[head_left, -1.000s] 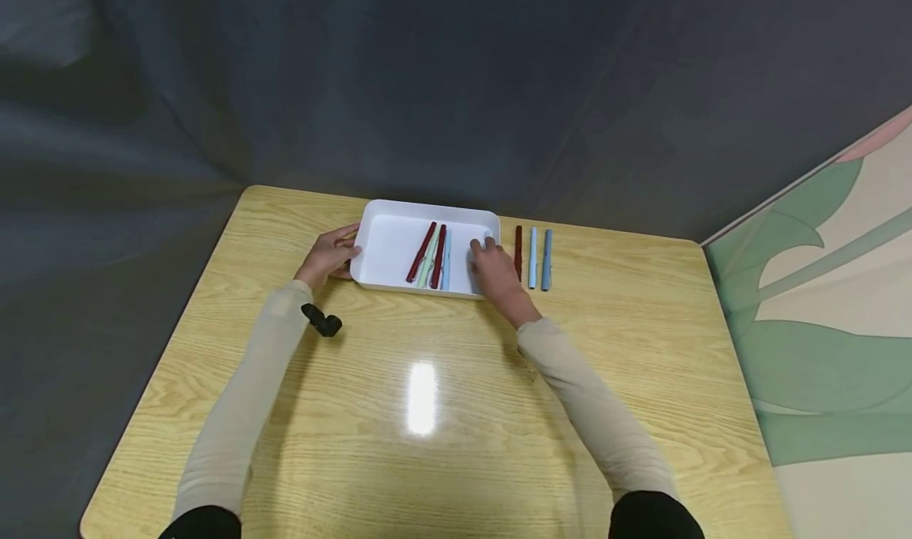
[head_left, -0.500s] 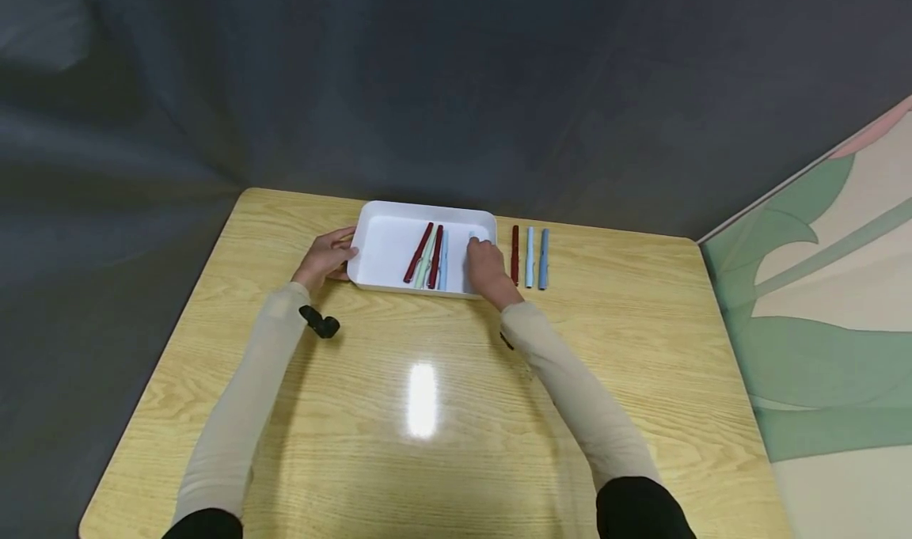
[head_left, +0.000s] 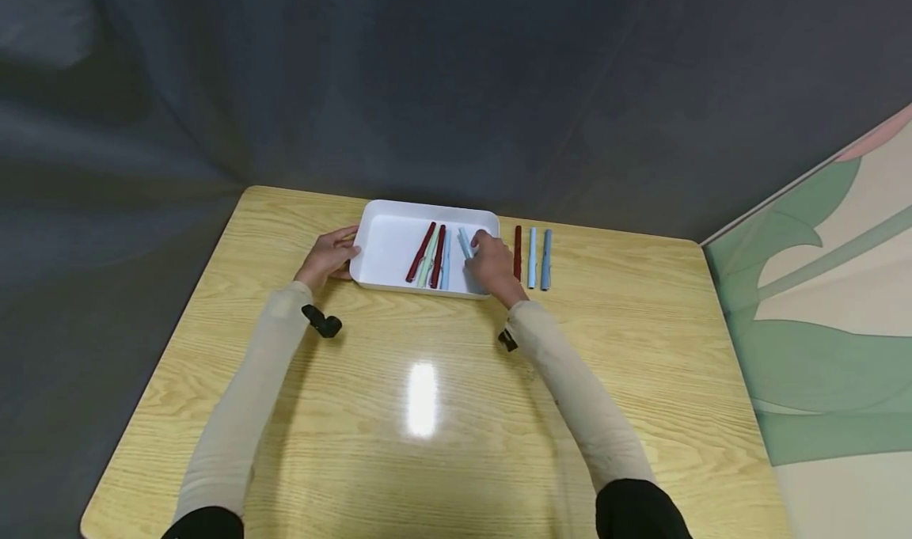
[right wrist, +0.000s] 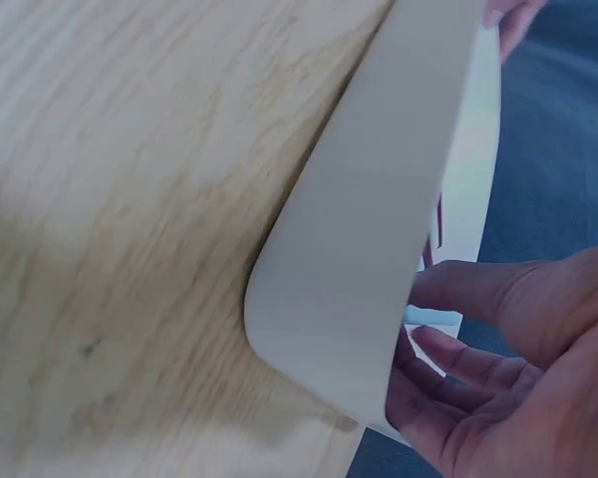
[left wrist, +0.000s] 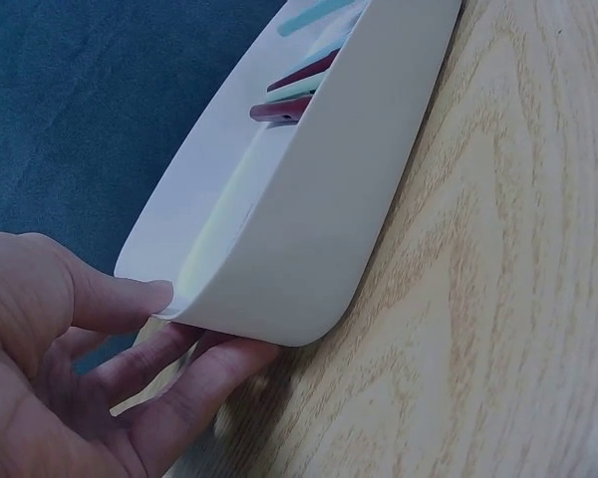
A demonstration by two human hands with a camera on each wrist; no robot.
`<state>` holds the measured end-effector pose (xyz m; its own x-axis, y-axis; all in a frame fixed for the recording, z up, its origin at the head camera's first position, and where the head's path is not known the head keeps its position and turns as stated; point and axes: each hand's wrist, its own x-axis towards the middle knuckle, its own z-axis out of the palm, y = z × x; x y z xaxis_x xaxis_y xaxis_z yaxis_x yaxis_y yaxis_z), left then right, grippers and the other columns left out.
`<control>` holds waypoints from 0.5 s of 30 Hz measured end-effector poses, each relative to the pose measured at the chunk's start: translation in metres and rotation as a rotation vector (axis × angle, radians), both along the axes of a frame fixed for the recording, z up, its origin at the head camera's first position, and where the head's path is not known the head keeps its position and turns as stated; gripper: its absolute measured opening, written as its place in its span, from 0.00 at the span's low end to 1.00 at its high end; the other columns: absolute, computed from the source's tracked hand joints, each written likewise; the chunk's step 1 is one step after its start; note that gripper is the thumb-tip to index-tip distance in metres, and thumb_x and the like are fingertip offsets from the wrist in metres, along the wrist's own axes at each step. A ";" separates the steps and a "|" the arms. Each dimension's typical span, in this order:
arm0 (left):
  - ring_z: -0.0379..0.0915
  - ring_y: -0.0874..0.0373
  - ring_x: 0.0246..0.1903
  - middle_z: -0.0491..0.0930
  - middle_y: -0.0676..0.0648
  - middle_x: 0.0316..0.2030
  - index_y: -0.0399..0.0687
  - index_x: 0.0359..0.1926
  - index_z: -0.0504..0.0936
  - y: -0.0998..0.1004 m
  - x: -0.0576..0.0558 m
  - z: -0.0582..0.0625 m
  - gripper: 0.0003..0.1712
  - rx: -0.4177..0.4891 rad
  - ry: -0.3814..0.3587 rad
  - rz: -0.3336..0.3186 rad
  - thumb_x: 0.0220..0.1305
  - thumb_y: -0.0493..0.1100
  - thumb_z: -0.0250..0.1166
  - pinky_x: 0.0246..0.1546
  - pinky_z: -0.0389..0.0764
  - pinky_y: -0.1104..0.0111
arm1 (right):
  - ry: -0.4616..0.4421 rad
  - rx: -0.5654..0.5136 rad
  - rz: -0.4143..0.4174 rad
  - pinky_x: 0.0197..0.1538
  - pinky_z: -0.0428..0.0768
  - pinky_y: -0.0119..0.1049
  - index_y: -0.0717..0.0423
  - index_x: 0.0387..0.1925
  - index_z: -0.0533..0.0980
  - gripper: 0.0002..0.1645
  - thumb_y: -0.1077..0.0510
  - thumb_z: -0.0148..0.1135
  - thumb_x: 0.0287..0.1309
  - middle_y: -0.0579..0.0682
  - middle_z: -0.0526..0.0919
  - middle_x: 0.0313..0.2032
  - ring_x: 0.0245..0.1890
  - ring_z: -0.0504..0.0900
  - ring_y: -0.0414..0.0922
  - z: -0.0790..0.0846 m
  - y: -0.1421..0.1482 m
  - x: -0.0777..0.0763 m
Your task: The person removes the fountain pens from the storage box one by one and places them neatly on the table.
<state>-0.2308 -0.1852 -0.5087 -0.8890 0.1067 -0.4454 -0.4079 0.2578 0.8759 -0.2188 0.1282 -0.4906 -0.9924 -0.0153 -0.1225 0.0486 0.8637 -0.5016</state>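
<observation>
A dark cloth (head_left: 456, 88) hangs along the left and far edges of the wood-grained surface (head_left: 342, 420). On the left, the left hand (head_left: 329, 254) has a narrow grip on the left end of the white tray (head_left: 381, 250), with its thumb over the rim and its fingers outside and under the end wall. A black device (head_left: 324, 321) sits at that wrist, beside a pale sleeve (head_left: 245, 396).

The tray lies near the far edge of the surface. In its middle, a dark red pen (head_left: 421, 252), a pale green pen (head_left: 427, 260), a second dark red pen (head_left: 438, 256) and a light blue pen (head_left: 446, 260) run far to near, close together. To their right lies another light blue pen (head_left: 465, 241), tilted, its near end covered by the right hand (head_left: 492, 266). This grip is partly open, fingers bent, thumb and index finger apart around the pen; the tips are partly hidden, so I cannot tell whether they hold it.

Right of the tray, on the surface, a third dark red pen (head_left: 517, 252), a third light blue pen (head_left: 532, 258) and a darker blue pen (head_left: 546, 260) lie roughly parallel, apart. At far right stands a leaf-patterned panel (head_left: 826, 357).
</observation>
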 end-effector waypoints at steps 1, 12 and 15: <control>0.76 0.38 0.63 0.68 0.35 0.74 0.53 0.83 0.59 0.000 0.000 0.000 0.35 -0.001 -0.001 0.000 0.80 0.37 0.55 0.30 0.84 0.70 | -0.008 -0.038 -0.013 0.41 0.81 0.47 0.64 0.48 0.78 0.13 0.65 0.67 0.62 0.62 0.86 0.41 0.37 0.83 0.55 0.000 0.001 0.000; 0.75 0.36 0.64 0.68 0.35 0.75 0.54 0.83 0.59 0.000 0.000 0.001 0.35 -0.004 0.001 -0.002 0.80 0.38 0.55 0.29 0.83 0.72 | -0.073 -0.636 -0.142 0.43 0.89 0.48 0.68 0.52 0.76 0.17 0.66 0.68 0.64 0.57 0.83 0.39 0.30 0.83 0.44 0.002 0.025 0.001; 0.74 0.36 0.65 0.68 0.35 0.75 0.54 0.83 0.59 0.000 0.000 0.001 0.35 -0.003 0.003 -0.003 0.80 0.38 0.55 0.29 0.83 0.72 | -0.102 -0.765 -0.162 0.47 0.88 0.52 0.70 0.56 0.75 0.19 0.66 0.66 0.66 0.53 0.81 0.38 0.30 0.83 0.42 0.002 0.032 0.000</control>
<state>-0.2311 -0.1852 -0.5081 -0.8900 0.1081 -0.4429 -0.4044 0.2616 0.8764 -0.2183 0.1599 -0.4888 -0.9738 0.0122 -0.2270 0.2223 0.2585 -0.9401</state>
